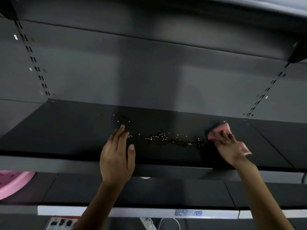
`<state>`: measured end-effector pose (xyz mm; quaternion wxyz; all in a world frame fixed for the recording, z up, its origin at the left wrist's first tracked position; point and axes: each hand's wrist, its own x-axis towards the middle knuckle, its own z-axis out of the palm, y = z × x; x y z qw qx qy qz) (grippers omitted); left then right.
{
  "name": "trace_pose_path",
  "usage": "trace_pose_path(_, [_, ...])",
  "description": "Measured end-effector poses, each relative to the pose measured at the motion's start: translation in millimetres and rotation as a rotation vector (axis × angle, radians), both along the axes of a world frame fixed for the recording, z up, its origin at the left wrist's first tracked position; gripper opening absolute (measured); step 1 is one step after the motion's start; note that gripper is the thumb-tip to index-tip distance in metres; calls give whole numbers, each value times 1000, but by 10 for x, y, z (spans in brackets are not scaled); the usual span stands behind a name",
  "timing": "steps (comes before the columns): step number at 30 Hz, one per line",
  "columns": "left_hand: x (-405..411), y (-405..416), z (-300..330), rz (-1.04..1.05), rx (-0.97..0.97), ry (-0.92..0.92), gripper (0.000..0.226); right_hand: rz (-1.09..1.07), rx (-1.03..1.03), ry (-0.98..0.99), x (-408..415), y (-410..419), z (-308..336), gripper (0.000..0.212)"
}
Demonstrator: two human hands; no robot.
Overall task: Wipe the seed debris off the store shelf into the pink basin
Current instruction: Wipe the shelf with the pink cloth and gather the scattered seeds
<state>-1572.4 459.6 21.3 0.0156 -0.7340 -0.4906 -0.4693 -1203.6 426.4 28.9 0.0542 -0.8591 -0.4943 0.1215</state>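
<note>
A line of seed debris [169, 139], brown and white bits, lies across the middle of the dark shelf [69, 130]. My right hand [230, 149] presses a pink cloth [220, 130] flat on the shelf just right of the seeds. My left hand [118, 155] rests on the shelf with straight fingers, its fingertips at the left end of the debris. Part of the pink basin [15, 183] shows at the far left on the shelf below.
The grey back panel and slotted uprights [33, 60] close off the rear. Another shelf [199, 7] hangs overhead. A price strip with a blue label [188, 213] runs along the lower shelf's front edge. A white power strip [147, 223] sits at the bottom.
</note>
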Motion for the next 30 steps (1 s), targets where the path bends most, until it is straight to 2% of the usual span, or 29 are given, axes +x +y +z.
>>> trace_pose_path(2, [3,10,-25,2,26,-4,45,64,25,-17,-275,81,20,51])
trace_pose_path(5, [1,16,-52,-2,63,-13,45,334,163,-120,-856,237,71,68])
trace_pose_path(8, [-16,10,-45,-28,82,34,46,329,165,-59,-1354,537,53,85])
trace_pose_path(11, [-25,8,-35,-32,88,89,50,345,202,31,-1894,823,-2,76])
trace_pose_path(14, [-29,9,-36,1,61,84,56,356,309,233,-2323,987,69,53])
trace_pose_path(17, [-31,5,-23,10,33,75,61,348,353,569,-2517,978,279,46])
trace_pose_path(21, [-27,-8,-6,11,31,91,59,33,367,1035,-2347,909,491,46])
trace_pose_path(24, [-17,-12,1,21,39,89,58,-175,522,1386,-1983,843,562,27])
trace_pose_path(26, [-13,-14,1,20,47,83,57,-224,625,1522,-1609,735,642,29])
trace_pose_path(28, [-19,-15,-8,21,54,79,55,-174,711,1654,-1195,602,746,25])
trace_pose_path(29, [-20,-15,-13,21,56,79,54,-152,773,1710,-955,503,792,34])
trace_pose_path(30, [-21,-14,-19,19,58,80,53,-161,843,1709,-728,413,833,54])
